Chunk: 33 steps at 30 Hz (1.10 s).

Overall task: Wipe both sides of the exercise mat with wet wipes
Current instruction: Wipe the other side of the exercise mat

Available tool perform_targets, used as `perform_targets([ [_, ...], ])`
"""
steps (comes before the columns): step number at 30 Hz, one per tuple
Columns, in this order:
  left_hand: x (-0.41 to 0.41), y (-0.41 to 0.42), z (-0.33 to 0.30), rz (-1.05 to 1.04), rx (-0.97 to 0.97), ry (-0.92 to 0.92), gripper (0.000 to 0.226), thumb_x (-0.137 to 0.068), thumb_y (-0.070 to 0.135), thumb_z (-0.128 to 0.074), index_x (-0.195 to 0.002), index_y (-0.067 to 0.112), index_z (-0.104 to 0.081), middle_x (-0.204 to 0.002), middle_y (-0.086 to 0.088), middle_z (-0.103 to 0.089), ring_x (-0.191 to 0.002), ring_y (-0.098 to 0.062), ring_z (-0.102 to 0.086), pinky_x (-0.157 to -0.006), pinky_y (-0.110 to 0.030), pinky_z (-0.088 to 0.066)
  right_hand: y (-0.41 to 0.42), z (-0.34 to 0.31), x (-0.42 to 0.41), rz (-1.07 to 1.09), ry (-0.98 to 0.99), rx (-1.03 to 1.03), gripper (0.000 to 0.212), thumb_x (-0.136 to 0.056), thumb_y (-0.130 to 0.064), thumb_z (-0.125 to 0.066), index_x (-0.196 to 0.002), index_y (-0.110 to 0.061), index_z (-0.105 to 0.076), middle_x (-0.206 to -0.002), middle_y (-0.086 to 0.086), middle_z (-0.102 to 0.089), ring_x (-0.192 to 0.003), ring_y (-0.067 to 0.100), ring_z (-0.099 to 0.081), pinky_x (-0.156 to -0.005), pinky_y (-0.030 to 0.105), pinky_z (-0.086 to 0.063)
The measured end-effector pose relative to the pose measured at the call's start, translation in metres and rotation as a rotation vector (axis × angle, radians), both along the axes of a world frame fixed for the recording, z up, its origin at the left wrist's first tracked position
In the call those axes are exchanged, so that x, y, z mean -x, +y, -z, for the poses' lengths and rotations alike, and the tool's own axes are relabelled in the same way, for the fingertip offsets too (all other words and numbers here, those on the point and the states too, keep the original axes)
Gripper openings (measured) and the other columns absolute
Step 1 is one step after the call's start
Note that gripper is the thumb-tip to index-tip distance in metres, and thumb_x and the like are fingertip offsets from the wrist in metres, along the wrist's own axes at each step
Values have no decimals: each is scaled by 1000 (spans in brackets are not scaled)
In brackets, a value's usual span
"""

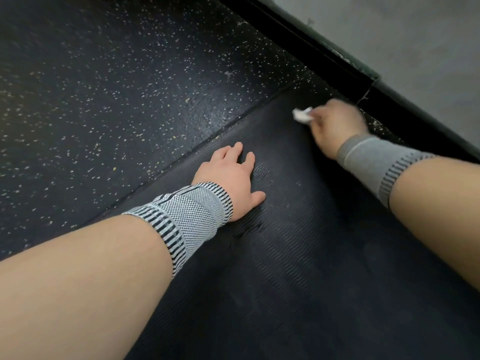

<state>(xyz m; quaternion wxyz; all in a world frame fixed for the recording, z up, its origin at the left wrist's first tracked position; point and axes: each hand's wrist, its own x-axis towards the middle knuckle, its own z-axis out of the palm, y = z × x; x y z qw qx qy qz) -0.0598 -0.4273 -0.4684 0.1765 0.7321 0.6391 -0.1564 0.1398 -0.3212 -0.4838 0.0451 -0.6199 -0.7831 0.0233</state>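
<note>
A black ribbed exercise mat point(298, 255) lies flat on the floor and fills the lower right of the view. My left hand point(231, 175) presses flat on the mat near its left edge, fingers spread. My right hand point(335, 123), blurred by motion, grips a crumpled white wet wipe point(302, 115) against the mat near its far end. Both wrists wear grey knitted bands. A few damp streaks shine on the mat by my left hand.
Dark speckled rubber flooring point(117, 87) borders the mat on the left and at the far end. A black baseboard point(345, 63) and grey wall point(415, 48) run along the right, close to my right hand.
</note>
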Motion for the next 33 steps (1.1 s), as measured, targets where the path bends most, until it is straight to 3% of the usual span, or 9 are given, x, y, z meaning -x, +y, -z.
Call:
perform_targets([
  [3,1,0,1,4,-7,5,87,-90,67,-45,-157,27,-6,-165,1,4,-150,-23,-2,-116,-45,-26,22,-3,-3,297,-32,52,31,-91,-15,-51,-120,-14,-63,-111,18,-62,-103,38,-58,-82,37,-47],
  [8,0,-1,1,-4,-20,-5,88,-89,67,-47,-157,26,-8,-165,0,3,-150,-24,-3,-116,-44,-25,-11,1,54,-250,29,84,31,-95,-23,-45,-120,-16,-62,-112,12,-56,-102,34,-56,-85,37,-46],
  [10,0,-1,1,-5,-24,-10,88,-90,66,-47,-157,26,-8,-164,-1,3,-150,-24,-3,-116,-44,-24,-5,-1,56,-325,-11,74,32,-96,-25,-45,-120,-15,-63,-112,12,-55,-102,34,-55,-85,36,-45],
  [14,1,-1,2,3,-9,-2,87,-91,65,-46,-157,25,-6,-164,0,5,-150,-25,-1,-116,-45,-24,42,-2,29,189,1,58,36,-95,-32,-45,-119,-11,-63,-115,20,-58,-108,39,-55,-87,35,-43],
  [16,1,0,2,3,-12,-7,87,-91,65,-46,-157,26,-5,-164,0,6,-150,-24,-1,-116,-45,-24,46,-2,37,265,-34,62,34,-97,-29,-46,-121,-11,-62,-117,18,-59,-109,37,-56,-89,35,-45],
  [20,0,-2,3,-6,-25,-19,87,-91,65,-47,-157,25,-7,-164,0,5,-150,-24,-1,-116,-43,-23,17,1,73,-173,-1,59,32,-97,-23,-45,-124,-17,-60,-115,11,-54,-105,32,-54,-88,36,-44],
  [22,0,-2,2,-8,-30,-27,87,-91,64,-47,-157,25,-7,-164,-1,5,-150,-24,0,-116,-43,-23,16,-1,69,-266,-2,51,33,-97,-24,-44,-124,-17,-61,-115,13,-53,-104,34,-53,-88,38,-44],
  [28,2,-2,7,5,-38,-37,87,-92,64,-45,-157,24,-5,-164,-3,6,-150,-25,0,-118,-44,-22,51,-2,30,292,12,48,36,-95,-29,-48,-124,-11,-59,-122,18,-56,-112,38,-54,-87,36,-43],
  [33,1,-3,8,-12,-39,-48,87,-92,62,-46,-157,23,-5,-164,-5,7,-150,-25,2,-119,-45,-21,18,6,53,-286,55,21,33,-96,-29,-46,-123,-18,-62,-111,10,-53,-99,32,-55,-84,35,-45],
])
